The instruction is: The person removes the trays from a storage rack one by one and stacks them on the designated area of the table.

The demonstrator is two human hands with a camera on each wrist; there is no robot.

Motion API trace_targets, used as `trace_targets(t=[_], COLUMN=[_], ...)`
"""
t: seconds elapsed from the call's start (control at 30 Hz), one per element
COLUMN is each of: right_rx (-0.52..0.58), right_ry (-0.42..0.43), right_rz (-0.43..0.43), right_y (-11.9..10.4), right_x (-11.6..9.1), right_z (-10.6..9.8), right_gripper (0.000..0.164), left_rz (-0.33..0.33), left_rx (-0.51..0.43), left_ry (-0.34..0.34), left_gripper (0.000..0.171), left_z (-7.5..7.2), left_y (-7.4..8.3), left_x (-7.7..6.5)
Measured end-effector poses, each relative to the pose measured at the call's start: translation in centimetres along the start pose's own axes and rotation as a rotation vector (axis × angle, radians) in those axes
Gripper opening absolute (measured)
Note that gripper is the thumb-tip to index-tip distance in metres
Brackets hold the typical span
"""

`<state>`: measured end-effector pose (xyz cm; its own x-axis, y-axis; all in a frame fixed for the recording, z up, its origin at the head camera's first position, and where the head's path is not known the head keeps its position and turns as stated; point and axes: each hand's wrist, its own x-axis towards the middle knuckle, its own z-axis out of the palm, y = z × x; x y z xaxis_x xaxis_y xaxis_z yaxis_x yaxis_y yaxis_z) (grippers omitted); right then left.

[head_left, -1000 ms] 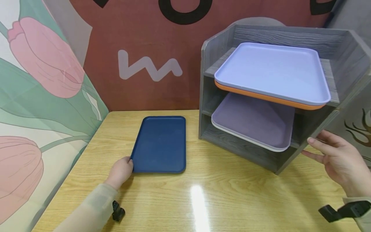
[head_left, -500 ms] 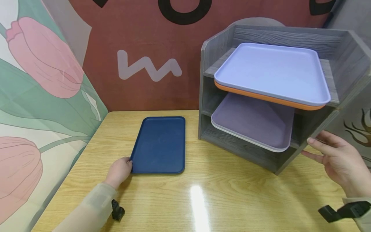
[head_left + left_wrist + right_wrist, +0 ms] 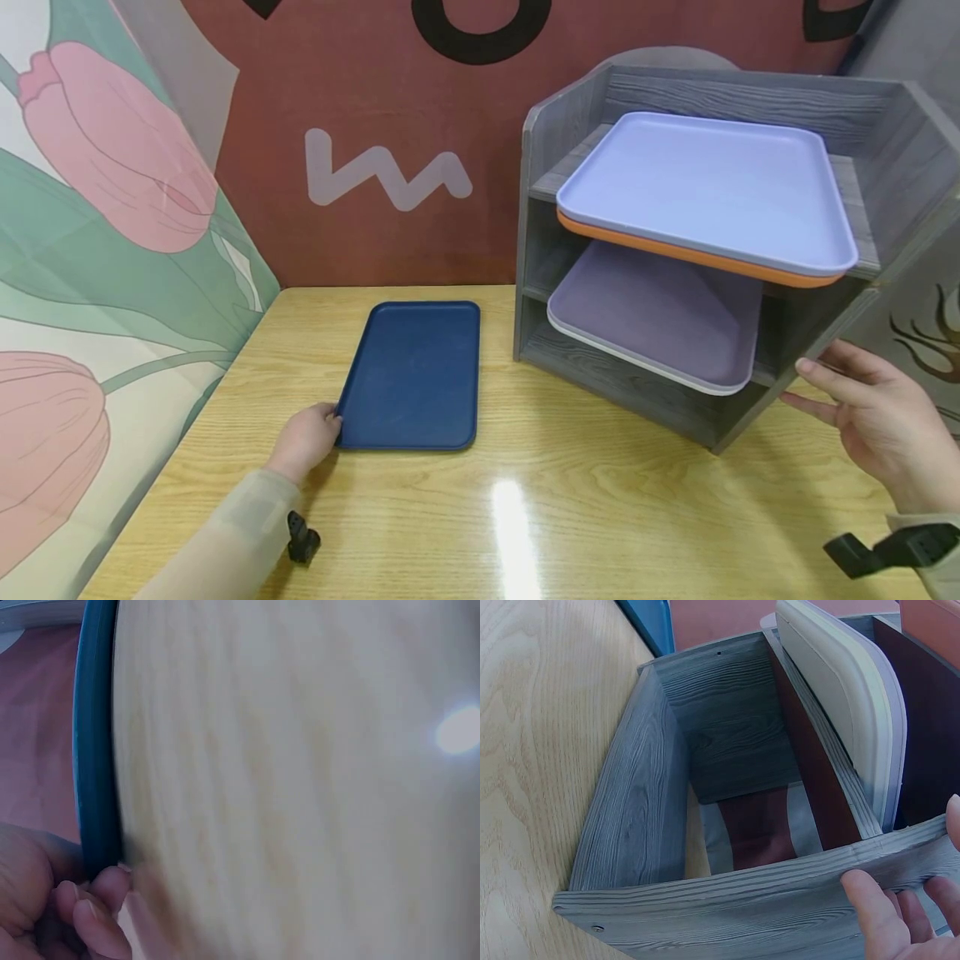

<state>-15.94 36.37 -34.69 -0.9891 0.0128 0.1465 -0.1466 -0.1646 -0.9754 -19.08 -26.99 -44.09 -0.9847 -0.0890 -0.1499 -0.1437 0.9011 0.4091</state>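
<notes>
A navy blue tray [image 3: 411, 375] lies flat on the wooden table, left of a grey wood-grain shelf unit [image 3: 765, 417]. My left hand [image 3: 303, 442] grips its near left corner; in the left wrist view, curled fingers [image 3: 97, 915] meet the end of the tray's rim [image 3: 97, 750]. At the shelf's right side is my right hand [image 3: 885, 417], its thumb and spread fingers touching the outer panel. A light lavender tray [image 3: 705, 192] sits on an orange tray [image 3: 675, 247] on the top shelf. Lower down, a dull purple tray [image 3: 660, 317] rests on a white tray [image 3: 637, 348].
The trays in the shelf stick out past its front edge. Beneath them, the bottom compartment [image 3: 735, 742] shows in the right wrist view. A red patterned backdrop [image 3: 375, 233] stands behind the table [image 3: 420, 525], and a floral one [image 3: 150, 300] at the left.
The navy tray and my left hand have shifted very slightly to the left. My right hand keeps its place at the shelf's side.
</notes>
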Motion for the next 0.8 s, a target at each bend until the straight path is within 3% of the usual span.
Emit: trace_targets(t=[0.2,0.43,0.6,0.8], right_rx=[-0.009,0.042,0.073,0.068], right_ry=[-0.004,-0.008,-0.015,-0.024], right_rz=[0.004,-0.006,-0.009,-0.008], right_y=[0.1,0.0,-0.1,0.0], right_x=[-0.1,0.0,0.0,0.0], right_z=[-0.1,0.0,0.0,-0.1], right_gripper=[0.033,0.03,0.033,0.039], left_rz=[-0.031,-0.048,-0.017,0.037], left_rx=[-0.022,-0.056,-0.075,-0.162], left_ry=[-0.031,0.006,0.022,-0.008], left_gripper=[0.048,0.053,0.053,0.059], left_z=[-0.7,-1.9,-2.9,-4.3], left_y=[0.0,0.6,2.2,4.9], left_x=[0.2,0.4,0.7,0.6])
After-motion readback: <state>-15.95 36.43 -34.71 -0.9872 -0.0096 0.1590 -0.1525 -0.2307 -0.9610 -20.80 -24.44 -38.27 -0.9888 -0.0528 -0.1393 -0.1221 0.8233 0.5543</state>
